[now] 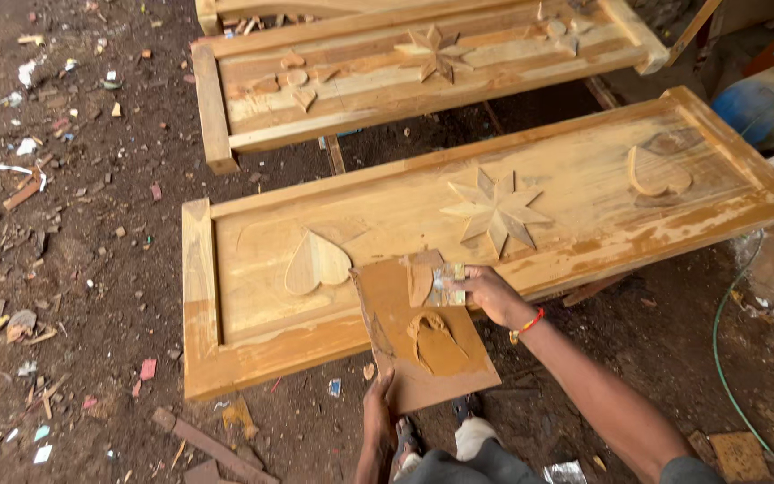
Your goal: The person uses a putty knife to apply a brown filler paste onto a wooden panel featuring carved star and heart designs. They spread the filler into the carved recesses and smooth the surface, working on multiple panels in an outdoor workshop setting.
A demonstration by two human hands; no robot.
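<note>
Left hand (pixel 376 405) gripped the board (pixel 423 336) by its lower edge, held just over the panel's (pixel 387 215) near rail. A lump of brown filler (pixel 436 345) sat on the board. Right hand (pixel 487 294) had fingers closed on a small scraper (pixel 445 285) at the board's top. Risk: a tilted board could shed filler onto the dirt floor (pixel 91 269).

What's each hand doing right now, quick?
Left hand: closed on the near edge of the brown board, which carries a lump of filler paste.
Right hand: closed on a small flat scraper at the board's top.
</note>
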